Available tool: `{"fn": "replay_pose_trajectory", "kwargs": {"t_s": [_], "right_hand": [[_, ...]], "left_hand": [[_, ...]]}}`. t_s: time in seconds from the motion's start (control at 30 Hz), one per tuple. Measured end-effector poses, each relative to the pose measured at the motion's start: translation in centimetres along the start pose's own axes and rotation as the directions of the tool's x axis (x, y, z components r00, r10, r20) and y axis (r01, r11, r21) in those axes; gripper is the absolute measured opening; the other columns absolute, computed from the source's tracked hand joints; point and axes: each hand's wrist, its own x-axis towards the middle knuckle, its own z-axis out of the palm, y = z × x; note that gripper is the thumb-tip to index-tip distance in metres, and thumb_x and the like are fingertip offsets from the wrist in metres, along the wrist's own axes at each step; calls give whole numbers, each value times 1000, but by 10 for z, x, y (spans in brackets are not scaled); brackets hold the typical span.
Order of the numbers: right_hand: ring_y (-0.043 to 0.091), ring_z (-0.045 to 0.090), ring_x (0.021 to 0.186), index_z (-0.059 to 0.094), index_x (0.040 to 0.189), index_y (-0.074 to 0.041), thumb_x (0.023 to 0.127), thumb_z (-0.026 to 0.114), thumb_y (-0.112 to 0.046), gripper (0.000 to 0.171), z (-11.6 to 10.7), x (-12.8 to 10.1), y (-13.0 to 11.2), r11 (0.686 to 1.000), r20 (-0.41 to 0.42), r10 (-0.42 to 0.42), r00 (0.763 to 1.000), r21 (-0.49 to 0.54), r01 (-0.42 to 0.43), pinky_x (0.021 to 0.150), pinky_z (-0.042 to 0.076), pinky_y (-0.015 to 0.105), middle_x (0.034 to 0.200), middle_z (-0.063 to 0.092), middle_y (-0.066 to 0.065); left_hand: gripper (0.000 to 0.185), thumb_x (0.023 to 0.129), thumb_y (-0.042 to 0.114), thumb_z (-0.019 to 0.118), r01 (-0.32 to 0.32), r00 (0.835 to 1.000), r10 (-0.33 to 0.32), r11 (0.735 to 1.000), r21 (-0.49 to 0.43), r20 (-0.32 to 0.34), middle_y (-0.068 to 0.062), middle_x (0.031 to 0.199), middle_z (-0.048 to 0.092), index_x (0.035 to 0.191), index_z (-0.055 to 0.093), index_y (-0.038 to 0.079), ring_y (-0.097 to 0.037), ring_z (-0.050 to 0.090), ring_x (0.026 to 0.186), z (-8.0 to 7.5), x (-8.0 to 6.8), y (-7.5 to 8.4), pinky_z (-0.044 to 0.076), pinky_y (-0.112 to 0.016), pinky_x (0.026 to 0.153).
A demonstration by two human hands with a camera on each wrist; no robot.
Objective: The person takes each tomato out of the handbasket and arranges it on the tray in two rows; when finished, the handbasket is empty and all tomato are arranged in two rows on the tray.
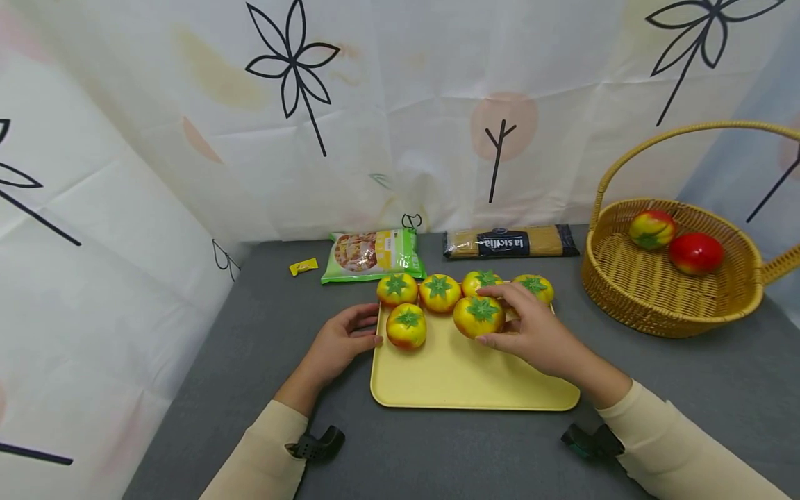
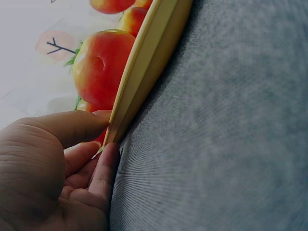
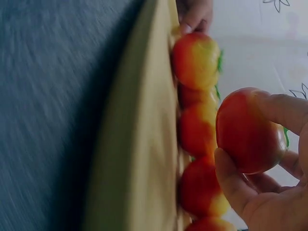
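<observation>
Right hand grips tomato; left hand pinches tray edge.

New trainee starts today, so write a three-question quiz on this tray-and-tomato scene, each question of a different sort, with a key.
1. True or false: the right hand grips a tomato over the yellow tray.
2. How many tomatoes lie in the wicker basket?
3. Multiple choice: what does the left hand hold? A) the pasta packet B) the tray's left edge C) the green bag

Key
1. True; the right wrist view shows fingers and thumb curled round it.
2. Two, against the basket's far side.
3. B; in the left wrist view the thumb and fingers pinch the tray's rim.
</observation>
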Motion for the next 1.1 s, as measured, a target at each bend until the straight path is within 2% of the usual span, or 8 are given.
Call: {"fn": "replay_pose_trajectory", "kwargs": {"t_s": [0.17,0.43,0.77,1.1], "right_hand": [[32,57,121,61,147,-2,93,90,-8,62,15,2,4,1000,26,-14,1000,-14,14,86,63,37,141,55,17],[34,56,125,60,147,-2,94,89,-11,60,29,7,3,1000,70,-2,998,-27,4,91,63,41,142,54,19],[33,55,121,60,148,-4,95,89,-15,62,39,14,7,997,70,38,997,-68,-33,93,59,46,142,54,18],[33,57,120,59,148,-4,95,90,-14,62,45,17,7,999,43,30,999,-42,-28,95,60,47,144,53,20]], "left_hand": [[64,96,5,84,0,1000,0,1000,1,2,-15,151,60,155,57,2,-32,61,136,0,0,0,54,-40,109],[65,96,5,84,-1,1000,1,1000,-5,8,-16,152,60,155,57,1,-32,60,136,-1,-1,1,55,-40,109],[65,96,5,84,-7,1000,7,1000,-13,14,-16,153,59,155,56,0,-32,59,137,-1,-2,2,54,-40,109],[65,97,4,83,-5,1000,5,1000,-12,16,-16,153,59,156,56,0,-33,59,137,-2,-1,2,54,-40,109]]}}
